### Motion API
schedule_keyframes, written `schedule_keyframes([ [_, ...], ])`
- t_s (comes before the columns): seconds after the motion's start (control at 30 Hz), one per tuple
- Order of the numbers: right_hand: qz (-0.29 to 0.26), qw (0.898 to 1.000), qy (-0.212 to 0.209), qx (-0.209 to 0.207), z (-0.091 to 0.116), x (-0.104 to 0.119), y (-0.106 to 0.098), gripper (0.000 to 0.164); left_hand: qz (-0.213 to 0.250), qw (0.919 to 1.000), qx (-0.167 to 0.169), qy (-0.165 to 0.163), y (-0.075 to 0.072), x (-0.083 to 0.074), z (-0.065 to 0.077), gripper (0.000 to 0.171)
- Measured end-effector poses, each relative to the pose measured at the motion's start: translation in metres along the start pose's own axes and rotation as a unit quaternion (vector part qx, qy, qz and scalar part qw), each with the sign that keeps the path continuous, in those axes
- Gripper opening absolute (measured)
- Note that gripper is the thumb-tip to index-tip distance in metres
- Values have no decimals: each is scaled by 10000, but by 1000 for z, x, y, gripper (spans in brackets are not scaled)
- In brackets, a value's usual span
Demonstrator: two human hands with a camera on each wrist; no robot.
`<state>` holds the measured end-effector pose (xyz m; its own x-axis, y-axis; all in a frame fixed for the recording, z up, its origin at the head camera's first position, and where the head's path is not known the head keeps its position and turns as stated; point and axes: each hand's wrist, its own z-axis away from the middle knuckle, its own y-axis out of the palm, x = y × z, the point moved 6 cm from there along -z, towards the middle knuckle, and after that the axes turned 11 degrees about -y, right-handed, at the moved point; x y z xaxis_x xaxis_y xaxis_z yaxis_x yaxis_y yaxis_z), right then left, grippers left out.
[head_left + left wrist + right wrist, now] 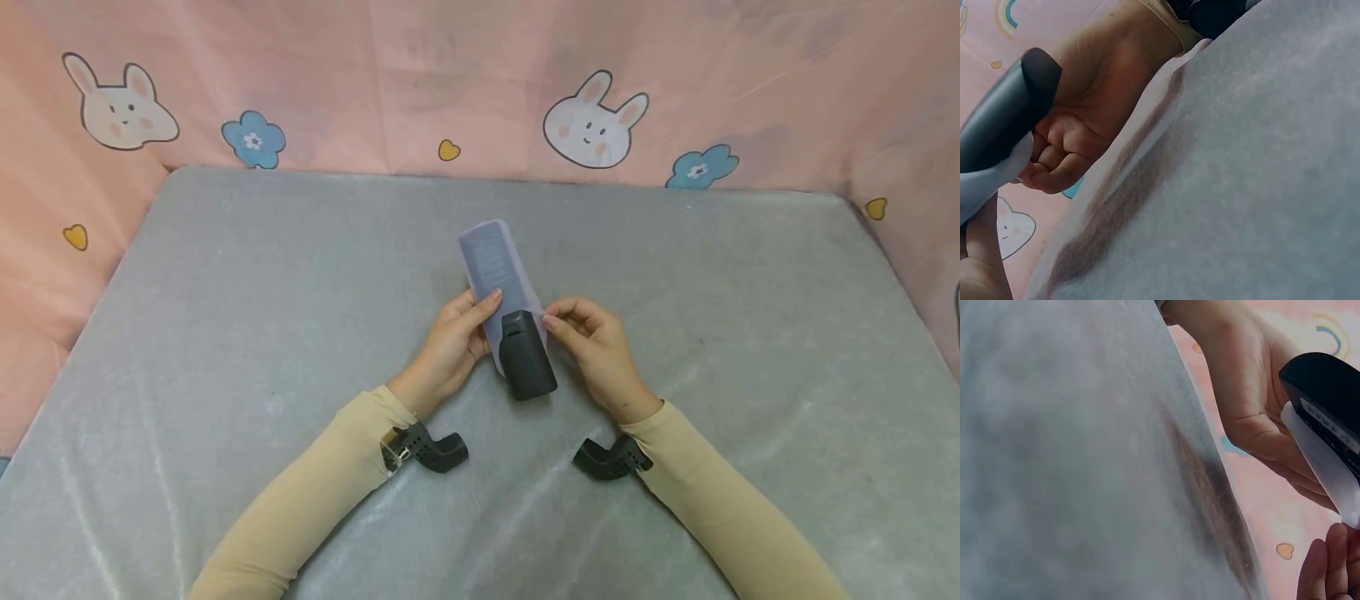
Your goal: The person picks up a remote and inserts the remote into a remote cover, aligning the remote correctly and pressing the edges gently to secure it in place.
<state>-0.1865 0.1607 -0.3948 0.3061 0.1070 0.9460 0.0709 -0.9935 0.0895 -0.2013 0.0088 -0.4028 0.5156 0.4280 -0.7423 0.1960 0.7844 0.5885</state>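
A black, rounded device sticks out of the near end of a translucent pale purple sleeve, its kind unclear. Most of its dark, printed body lies inside the sleeve. My left hand grips the sleeve from the left, thumb across its top face and fingers underneath. On the other side my right hand pinches the sleeve's edge close to the opening, between thumb and forefinger. The right wrist view shows a pale label strip on the black device, just above the whitish sleeve. Sleeve and device are held tilted over the table.
Grey cloth covers the table beneath both hands. A pink curtain with rabbits, flowers and hearts stands along the back and sides. Black wrist mounts jut inward from both beige sleeves.
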Motion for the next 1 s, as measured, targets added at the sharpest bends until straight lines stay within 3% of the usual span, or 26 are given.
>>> schedule_keyframes([
  [0.2,12,9997,-127,-209,-1,1,-2,20,111,9999,109,-44,1,1,0,36],
  [0.33,37,9992,-306,-234,-1,4,-3,17,163,9998,144,-38,1,1,-1,34],
  [0.47,104,9986,-505,-93,-1,7,-1,9,236,9997,107,-26,0,2,-2,31],
  [0.67,290,9967,-749,129,1,11,1,22,233,9997,61,-31,0,2,-2,30],
  [1.0,1043,9903,-809,441,1,12,2,8,158,9998,-15,-103,-3,4,-3,34],
])
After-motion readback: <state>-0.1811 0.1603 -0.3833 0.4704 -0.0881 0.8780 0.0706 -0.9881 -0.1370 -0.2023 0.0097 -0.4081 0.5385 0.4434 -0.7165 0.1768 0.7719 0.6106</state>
